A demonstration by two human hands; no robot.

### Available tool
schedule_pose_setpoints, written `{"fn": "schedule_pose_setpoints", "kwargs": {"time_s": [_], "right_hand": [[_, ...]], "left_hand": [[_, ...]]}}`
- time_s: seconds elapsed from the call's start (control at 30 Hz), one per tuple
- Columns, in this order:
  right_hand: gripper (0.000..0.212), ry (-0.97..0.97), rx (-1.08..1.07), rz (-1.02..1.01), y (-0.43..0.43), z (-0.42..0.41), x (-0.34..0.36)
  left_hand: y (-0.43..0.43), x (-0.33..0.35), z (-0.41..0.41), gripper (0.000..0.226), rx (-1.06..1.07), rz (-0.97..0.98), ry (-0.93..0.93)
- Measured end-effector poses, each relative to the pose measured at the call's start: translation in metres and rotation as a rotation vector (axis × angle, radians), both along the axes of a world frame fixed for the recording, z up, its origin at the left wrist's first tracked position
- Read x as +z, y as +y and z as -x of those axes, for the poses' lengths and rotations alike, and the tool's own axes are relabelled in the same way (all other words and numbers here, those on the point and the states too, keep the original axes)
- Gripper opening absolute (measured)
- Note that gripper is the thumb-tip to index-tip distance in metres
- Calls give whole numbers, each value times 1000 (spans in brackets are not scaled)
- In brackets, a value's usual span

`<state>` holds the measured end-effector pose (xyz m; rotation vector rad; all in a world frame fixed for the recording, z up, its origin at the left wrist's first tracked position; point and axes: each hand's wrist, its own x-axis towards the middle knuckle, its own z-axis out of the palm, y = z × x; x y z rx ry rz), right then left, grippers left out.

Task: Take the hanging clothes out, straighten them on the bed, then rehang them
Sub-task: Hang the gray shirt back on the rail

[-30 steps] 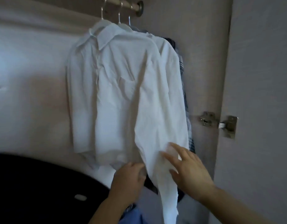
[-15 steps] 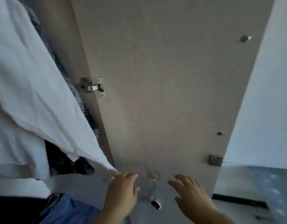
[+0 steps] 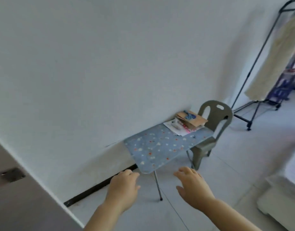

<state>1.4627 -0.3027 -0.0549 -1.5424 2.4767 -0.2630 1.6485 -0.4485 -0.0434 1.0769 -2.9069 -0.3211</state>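
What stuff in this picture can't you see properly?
All in the head view:
1. The bed: only a corner shows, the right edge cuts it off.
2. The pile of papers on the small table: too small and blurry to read.
3. The metal fitting on the door: smeared by motion blur.
4. The cream garment on the rack: its top runs off the right edge.
5. The chair: the table hides part of its seat.

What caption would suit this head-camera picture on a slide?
Left hand and right hand, both empty, held out toward a spotted table and grey chair.
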Motion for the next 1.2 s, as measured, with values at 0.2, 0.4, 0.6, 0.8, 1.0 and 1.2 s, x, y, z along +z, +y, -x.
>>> {"fn": "schedule_pose_setpoints", "kwargs": {"time_s": [0.2, 0.4, 0.6, 0.8, 1.0, 1.2], "right_hand": [[49, -9, -352, -10, 107, 91, -7], [49, -8, -680, -34, 202, 150, -14], [50, 23, -1011, -72, 278, 185, -11], [49, 57, -1301, -45, 347, 202, -8], [46, 46, -1489, -29, 420, 217, -19], [45, 10, -1575, -21, 521, 247, -38]], "left_hand": [[57, 2, 155, 43, -341, -27, -57], [122, -7, 289, 45, -688, -23, -123], [192, -8, 405, 44, -1029, -50, -148], [280, -7, 478, 42, -1272, -52, -157], [370, -12, 528, 46, -1456, -18, -175], [486, -26, 577, 49, -1547, -1, -253]]}}
